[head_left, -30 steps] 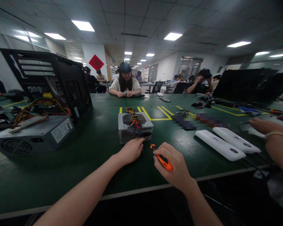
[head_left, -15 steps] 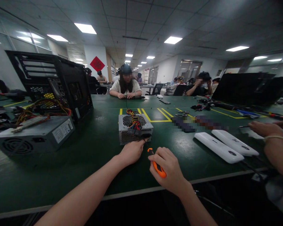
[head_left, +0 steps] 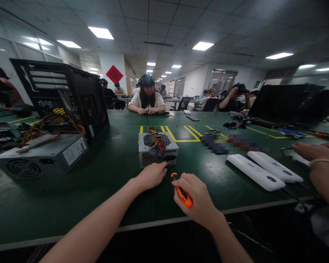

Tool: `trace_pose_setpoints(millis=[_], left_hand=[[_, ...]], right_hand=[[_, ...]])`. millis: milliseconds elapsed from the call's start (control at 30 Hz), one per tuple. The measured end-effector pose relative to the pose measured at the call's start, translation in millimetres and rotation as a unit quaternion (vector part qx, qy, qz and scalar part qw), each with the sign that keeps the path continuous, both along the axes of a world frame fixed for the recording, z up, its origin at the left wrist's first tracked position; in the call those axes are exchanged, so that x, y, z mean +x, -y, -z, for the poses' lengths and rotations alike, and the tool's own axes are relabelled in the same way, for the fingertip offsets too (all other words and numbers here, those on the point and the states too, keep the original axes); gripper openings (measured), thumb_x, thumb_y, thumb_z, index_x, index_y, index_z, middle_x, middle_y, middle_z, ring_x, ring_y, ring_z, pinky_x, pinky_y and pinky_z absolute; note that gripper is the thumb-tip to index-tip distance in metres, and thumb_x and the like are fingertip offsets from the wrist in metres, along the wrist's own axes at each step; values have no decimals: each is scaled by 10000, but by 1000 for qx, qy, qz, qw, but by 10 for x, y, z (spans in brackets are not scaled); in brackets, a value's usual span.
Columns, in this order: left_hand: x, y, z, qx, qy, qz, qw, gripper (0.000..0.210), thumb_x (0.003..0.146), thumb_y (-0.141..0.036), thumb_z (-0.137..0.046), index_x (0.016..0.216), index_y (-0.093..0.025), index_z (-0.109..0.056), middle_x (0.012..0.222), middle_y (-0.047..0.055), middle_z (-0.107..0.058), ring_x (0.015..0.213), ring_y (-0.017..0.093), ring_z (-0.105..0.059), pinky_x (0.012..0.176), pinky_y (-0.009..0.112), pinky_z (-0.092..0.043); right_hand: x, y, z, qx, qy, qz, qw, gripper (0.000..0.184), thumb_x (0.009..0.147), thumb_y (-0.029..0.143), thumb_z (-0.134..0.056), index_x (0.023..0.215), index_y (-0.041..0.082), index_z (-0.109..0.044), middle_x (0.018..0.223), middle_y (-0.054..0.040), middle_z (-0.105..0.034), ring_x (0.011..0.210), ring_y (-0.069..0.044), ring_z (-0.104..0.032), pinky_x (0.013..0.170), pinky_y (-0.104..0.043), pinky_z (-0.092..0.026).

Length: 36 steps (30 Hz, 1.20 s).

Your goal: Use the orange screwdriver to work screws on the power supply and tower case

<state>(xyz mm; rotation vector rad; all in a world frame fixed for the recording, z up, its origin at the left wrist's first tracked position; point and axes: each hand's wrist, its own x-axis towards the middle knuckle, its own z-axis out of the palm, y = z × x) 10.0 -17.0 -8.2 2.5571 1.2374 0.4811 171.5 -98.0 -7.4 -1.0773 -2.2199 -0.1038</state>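
Note:
A grey computer power supply sits in front of me on the green table, its bundle of coloured cables on top. My left hand is at its near face, fingers drawn together beside the dark socket area. What those fingertips hold, if anything, is hidden. My right hand grips an orange and black screwdriver by its handle. Its thin shaft points up and left toward the power supply, close to my left fingertips; the tip is too small to make out.
Left stand a black computer case and another power supply. Two white devices lie at right, near another person's hand. Small tools rest on the green table. A person sits opposite.
The view has shifted very slightly. Both hands, the screwdriver and the power supply stay almost in the same places. A person in dark clothing now shows at the far left.

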Motion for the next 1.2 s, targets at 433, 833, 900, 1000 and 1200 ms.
trace_pose_setpoints(millis=[433,833,900,1000,1200], left_hand=[[-28,-9,-34,-23,33,-7,999,348,795,-278,-361,1113,-164,-446,951,92,-596,848,182,-556,726,277,-401],[-29,-34,-7,-5,39,-8,999,367,792,-293,-362,1125,-163,-440,897,86,-606,783,181,-563,681,277,-407],[-30,-32,-19,-9,45,-17,999,357,789,-279,-369,1117,-165,-450,935,83,-601,813,177,-560,709,274,-404],[-35,-37,-28,-13,54,-33,998,335,786,-267,-375,1091,-172,-476,960,70,-597,841,173,-556,728,269,-404],[-70,-85,-24,10,78,-30,996,309,787,-250,-367,1051,-188,-516,958,54,-608,838,161,-561,735,259,-406]], right_hand=[[-33,-24,24,-18,-55,28,998,142,748,178,-440,888,173,-455,773,-28,-519,701,-148,-490,652,-284,-386],[-30,1,-11,-16,-58,28,998,236,776,280,-453,984,170,-456,847,-51,-538,757,-168,-502,685,-305,-390],[-25,-15,25,-7,-81,43,996,209,778,236,-427,973,161,-444,809,-43,-536,704,-151,-500,654,-288,-391],[-28,-23,48,19,-58,38,997,125,739,187,-444,856,168,-485,749,-31,-511,687,-150,-484,639,-284,-381],[-51,12,-32,17,-16,23,999,131,740,227,-467,839,185,-540,785,-44,-499,729,-161,-476,652,-291,-378]])
